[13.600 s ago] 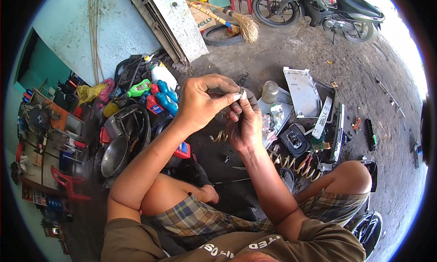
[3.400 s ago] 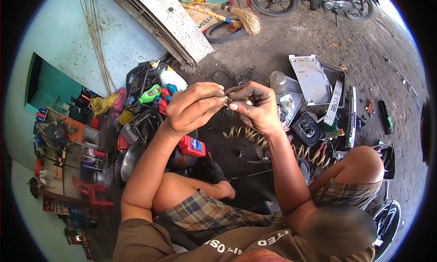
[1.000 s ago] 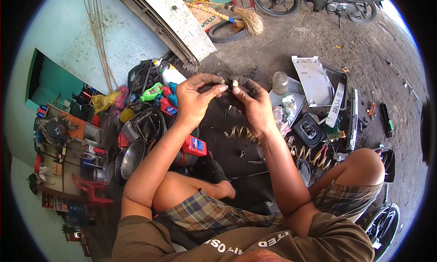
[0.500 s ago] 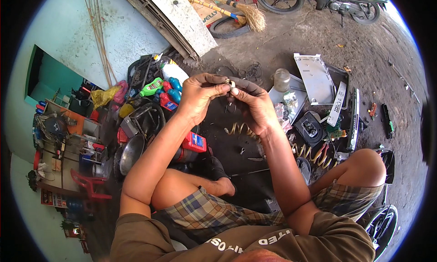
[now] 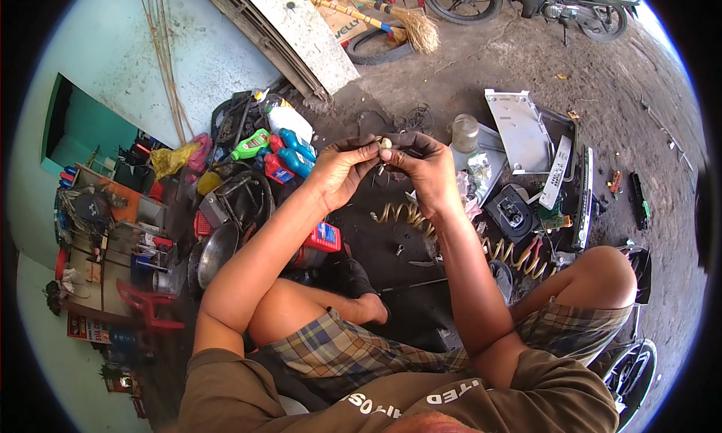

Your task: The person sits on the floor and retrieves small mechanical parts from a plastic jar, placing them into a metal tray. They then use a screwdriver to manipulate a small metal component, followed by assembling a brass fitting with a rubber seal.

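Note:
A small brass-coloured round metal part (image 5: 386, 143) is pinched between both hands, out in front of me above the dark ground. My left hand (image 5: 346, 166) holds it from the left with thumb and forefinger, its fingertips blackened. From the right, my right hand (image 5: 423, 170) grips the same part, thumb below and fingers curled behind. What the part exactly is, I cannot make out; the fingertips cover some of it. Under the right wrist a coil spring (image 5: 402, 214) lies on the ground, and a small metal fitting (image 5: 400, 249) lies nearer to me.
Oil bottles (image 5: 294, 162) and a metal bowl (image 5: 218, 260) crowd the left side. To the right lie a grey plastic panel (image 5: 519, 132), a glass jar (image 5: 465, 134), a black drive unit (image 5: 514, 212) and red-handled pliers (image 5: 532, 251). A motorbike (image 5: 564, 8) stands at the far right.
Both hands have shifted slightly, and the small part has turned so that its rounded pale face shows more. It stays pinched between the fingers.

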`<state>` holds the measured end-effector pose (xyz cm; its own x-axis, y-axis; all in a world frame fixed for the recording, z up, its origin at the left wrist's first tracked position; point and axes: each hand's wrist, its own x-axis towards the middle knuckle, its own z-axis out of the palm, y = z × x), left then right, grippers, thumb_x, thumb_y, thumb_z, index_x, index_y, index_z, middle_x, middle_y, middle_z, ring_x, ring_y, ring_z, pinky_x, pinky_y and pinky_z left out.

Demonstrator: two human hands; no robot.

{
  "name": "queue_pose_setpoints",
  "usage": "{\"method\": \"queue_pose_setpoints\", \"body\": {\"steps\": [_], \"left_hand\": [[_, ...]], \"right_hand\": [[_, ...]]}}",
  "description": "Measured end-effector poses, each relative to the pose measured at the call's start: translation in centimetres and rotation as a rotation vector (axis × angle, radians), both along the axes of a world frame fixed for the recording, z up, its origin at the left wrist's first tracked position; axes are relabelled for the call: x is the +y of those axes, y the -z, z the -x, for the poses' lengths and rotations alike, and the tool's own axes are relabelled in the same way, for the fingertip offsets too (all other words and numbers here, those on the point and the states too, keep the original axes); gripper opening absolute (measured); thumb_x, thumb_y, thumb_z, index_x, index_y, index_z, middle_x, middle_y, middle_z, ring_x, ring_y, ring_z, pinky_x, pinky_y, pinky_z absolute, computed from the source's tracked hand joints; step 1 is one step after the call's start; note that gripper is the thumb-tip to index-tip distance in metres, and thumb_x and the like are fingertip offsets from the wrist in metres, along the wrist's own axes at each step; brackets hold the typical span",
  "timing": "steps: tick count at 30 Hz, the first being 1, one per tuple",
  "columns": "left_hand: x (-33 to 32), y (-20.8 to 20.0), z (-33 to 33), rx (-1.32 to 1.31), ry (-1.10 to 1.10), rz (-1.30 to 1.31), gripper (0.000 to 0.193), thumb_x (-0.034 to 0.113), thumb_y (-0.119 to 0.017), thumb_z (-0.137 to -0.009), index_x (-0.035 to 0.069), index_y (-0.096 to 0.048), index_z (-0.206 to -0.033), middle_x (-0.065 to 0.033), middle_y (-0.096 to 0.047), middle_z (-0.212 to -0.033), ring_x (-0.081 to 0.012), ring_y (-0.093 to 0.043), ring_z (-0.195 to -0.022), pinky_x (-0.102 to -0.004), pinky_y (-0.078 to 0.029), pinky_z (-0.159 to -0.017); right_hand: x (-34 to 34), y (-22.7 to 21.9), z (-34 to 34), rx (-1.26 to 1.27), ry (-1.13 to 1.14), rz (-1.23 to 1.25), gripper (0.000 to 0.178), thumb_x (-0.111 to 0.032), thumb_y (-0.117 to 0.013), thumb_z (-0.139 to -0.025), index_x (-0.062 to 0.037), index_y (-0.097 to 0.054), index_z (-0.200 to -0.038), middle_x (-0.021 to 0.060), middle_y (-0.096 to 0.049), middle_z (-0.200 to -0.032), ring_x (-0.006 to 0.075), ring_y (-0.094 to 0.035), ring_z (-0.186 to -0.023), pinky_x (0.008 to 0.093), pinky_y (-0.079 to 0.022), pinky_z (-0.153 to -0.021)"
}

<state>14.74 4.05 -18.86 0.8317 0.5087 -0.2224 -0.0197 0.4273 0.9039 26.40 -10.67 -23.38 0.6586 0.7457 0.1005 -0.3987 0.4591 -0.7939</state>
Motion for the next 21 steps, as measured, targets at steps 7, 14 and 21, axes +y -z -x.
{"method": "queue_pose_setpoints", "body": {"steps": [7, 14, 21], "left_hand": [[-0.4, 2.2, -0.7, 0.004, -0.046, 0.12, 0.017, 0.007, -0.075, -0.099, 0.002, -0.075, -0.116, -0.0098, -0.076, -0.12, -0.0187, -0.072, -0.112, -0.0301, -0.06, -0.103], [-0.7, 2.7, -1.0, -0.018, -0.026, 0.057, 0.018, 0.009, -0.074, -0.1, 0.001, -0.074, -0.116, -0.008, -0.077, -0.117, -0.0185, -0.072, -0.11, -0.0311, -0.058, -0.105], [-1.9, 2.7, -1.3, -0.027, -0.052, 0.09, 0.018, 0.007, -0.072, -0.101, 0.001, -0.074, -0.117, -0.0102, -0.076, -0.12, -0.0198, -0.073, -0.111, -0.031, -0.058, -0.105]], "right_hand": [[0.1, 0.5, -0.6, -0.261, 0.155, 0.137, 0.017, -0.003, -0.086, -0.085, 0.0024, -0.077, -0.099, 0.008, -0.08, -0.089, 0.0104, -0.071, -0.08, 0.0284, -0.056, -0.075], [-0.8, -0.6, -0.8, -0.498, 0.273, 0.334, 0.021, -0.008, -0.085, -0.084, 0.0013, -0.079, -0.103, 0.0159, -0.08, -0.091, 0.0209, -0.079, -0.085, 0.0357, -0.059, -0.079], [-1.7, -1.9, -1.1, -0.823, 0.432, 0.335, 0.022, -0.004, -0.079, -0.084, 0.0021, -0.079, -0.105, 0.0224, -0.077, -0.097, 0.0379, -0.077, -0.092, 0.0417, -0.06, -0.083]]}}
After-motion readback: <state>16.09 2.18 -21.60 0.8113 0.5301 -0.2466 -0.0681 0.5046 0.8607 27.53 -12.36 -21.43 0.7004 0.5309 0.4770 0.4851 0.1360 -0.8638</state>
